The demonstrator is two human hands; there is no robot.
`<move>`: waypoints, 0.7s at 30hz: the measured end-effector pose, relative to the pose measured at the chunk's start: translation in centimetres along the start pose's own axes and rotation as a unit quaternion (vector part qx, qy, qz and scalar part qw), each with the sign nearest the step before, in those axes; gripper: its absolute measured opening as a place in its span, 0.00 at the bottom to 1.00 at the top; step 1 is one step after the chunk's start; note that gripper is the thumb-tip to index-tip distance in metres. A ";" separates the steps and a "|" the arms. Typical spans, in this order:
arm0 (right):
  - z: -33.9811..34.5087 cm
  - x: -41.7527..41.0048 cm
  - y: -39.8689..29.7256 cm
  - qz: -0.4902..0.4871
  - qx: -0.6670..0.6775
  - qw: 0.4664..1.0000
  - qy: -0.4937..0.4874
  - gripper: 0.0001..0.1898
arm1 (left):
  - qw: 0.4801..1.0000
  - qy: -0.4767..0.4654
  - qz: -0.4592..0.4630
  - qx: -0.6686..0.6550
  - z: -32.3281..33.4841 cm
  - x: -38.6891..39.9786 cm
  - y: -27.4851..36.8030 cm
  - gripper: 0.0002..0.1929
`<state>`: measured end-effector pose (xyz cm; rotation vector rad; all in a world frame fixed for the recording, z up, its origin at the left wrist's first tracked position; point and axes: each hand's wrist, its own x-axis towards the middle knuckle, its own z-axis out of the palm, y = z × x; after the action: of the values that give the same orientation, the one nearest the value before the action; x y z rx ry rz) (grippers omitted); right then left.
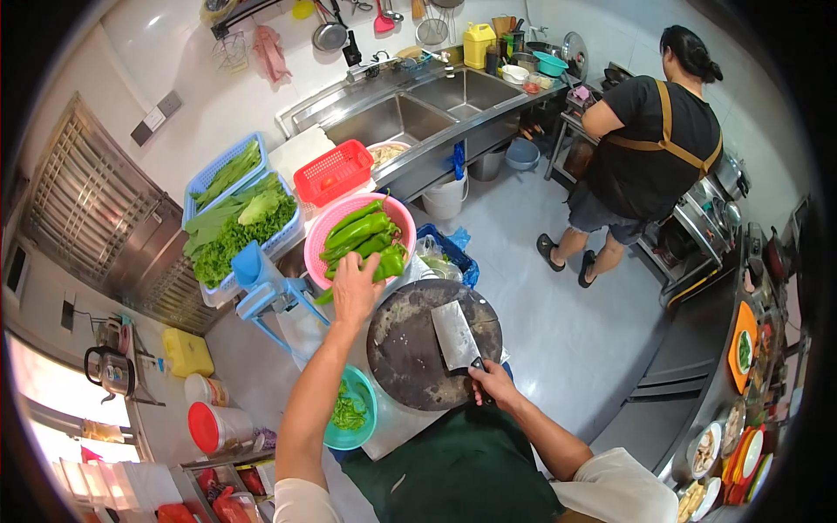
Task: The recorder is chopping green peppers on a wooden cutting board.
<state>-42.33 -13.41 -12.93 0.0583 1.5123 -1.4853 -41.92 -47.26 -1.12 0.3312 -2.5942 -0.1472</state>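
Observation:
My left hand (356, 287) is at the near side of a pink plastic colander (314, 225), its fingers closed around a long green pepper (392, 263). Several more green peppers (359, 229) lie in the colander. My right hand (495, 384) grips the black handle of a cleaver (454, 335), whose broad blade lies over a round, dark chopping block (405, 353). Small pale bits are scattered on the block. To its left, a teal bowl (368, 418) contains cut green pepper pieces (348, 412).
A blue countertop slicer (261, 287) stands left of the colander. Blue baskets of leafy greens (245, 229) and a red basket (333, 173) are beyond. Farther back is a double steel sink (399, 121). A person (654, 150) stands at the right, facing away.

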 end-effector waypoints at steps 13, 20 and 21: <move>-0.7 -2.5 -1.2 -0.073 -0.057 0.994 0.050 0.09 | 0.968 -0.202 -0.109 -0.104 6.6 -16.3 10.6 0.28; -1.9 -4.2 -1.3 -0.122 -0.227 0.959 0.117 0.13 | 0.972 -0.179 -0.123 -0.084 6.8 -18.4 11.5 0.39; -1.9 -4.0 -1.3 -0.116 -0.232 0.958 0.126 0.15 | 0.971 -0.169 -0.146 -0.086 6.1 -18.4 11.3 0.42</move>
<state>-42.14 -9.98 -9.85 -0.2245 2.1026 -1.2971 -31.99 -31.28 -13.33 0.6737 -2.8233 -0.5752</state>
